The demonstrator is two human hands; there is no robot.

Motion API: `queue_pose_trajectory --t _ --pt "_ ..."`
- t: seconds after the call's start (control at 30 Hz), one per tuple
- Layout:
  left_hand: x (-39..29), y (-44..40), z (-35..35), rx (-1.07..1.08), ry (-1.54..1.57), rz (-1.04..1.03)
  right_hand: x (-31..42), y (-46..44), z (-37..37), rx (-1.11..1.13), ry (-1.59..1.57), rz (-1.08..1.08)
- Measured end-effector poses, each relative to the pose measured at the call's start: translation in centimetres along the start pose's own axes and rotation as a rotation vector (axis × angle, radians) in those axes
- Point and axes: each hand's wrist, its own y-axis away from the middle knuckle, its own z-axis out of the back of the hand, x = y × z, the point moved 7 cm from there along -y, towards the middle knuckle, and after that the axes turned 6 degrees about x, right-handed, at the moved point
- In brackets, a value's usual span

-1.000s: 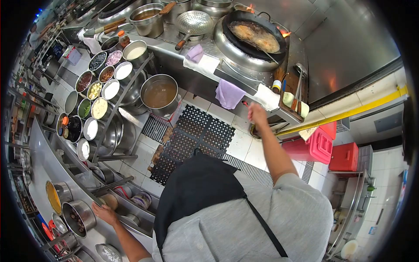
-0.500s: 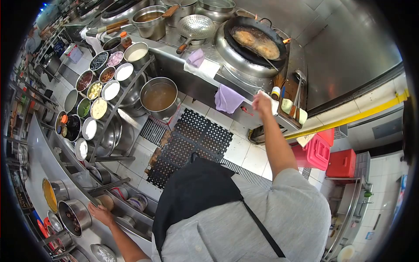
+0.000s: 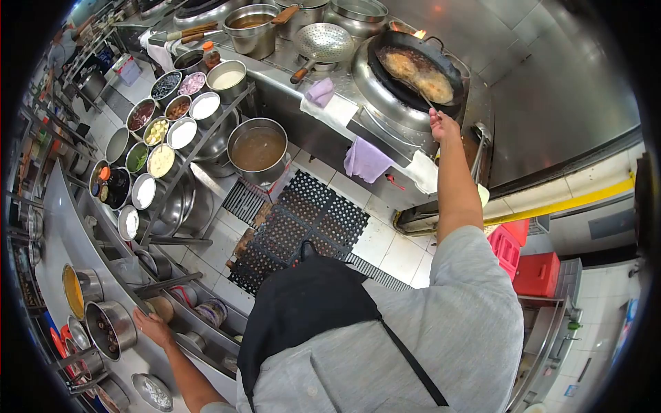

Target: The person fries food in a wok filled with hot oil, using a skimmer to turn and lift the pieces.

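My right hand (image 3: 444, 126) is closed round the end of a thin metal utensil (image 3: 427, 100) at the front rim of the black wok (image 3: 378, 66). The utensil's far end runs into the wok and its kind cannot be made out. Two golden pieces of frying food (image 3: 415, 74) lie in the dark oil. Flames show behind the wok. Over on the other side, my left hand (image 3: 153, 327) lies with fingers extended on the edge of the steel counter (image 3: 65, 234), next to a steel pot with dark pieces (image 3: 110, 330).
Several steel containers of ingredients, one with white powder (image 3: 205, 106), stand on a rack at left. A perforated ladle (image 3: 323, 43) rests on the stove. A pot of brownish liquid (image 3: 257, 150) stands above the black floor mat (image 3: 296, 220). A purple cloth (image 3: 365, 160) hangs from the stove front.
My right hand has left the white cloth on the stove edge, moved up toward the wok and taken hold of the thin utensil. My left hand stays on the counter edge.
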Motion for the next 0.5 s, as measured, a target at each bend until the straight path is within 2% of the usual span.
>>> queue_pose_trajectory --t 0.03,0.5 --pt "-0.1 0.0 0.0 0.002 0.001 0.004 -0.3 -0.5 -0.5 0.05 -0.12 -0.043" --pt "0.1 -0.1 -0.3 -0.012 -0.045 0.003 -0.3 -1.1 1.9 0.047 -0.188 -0.105"
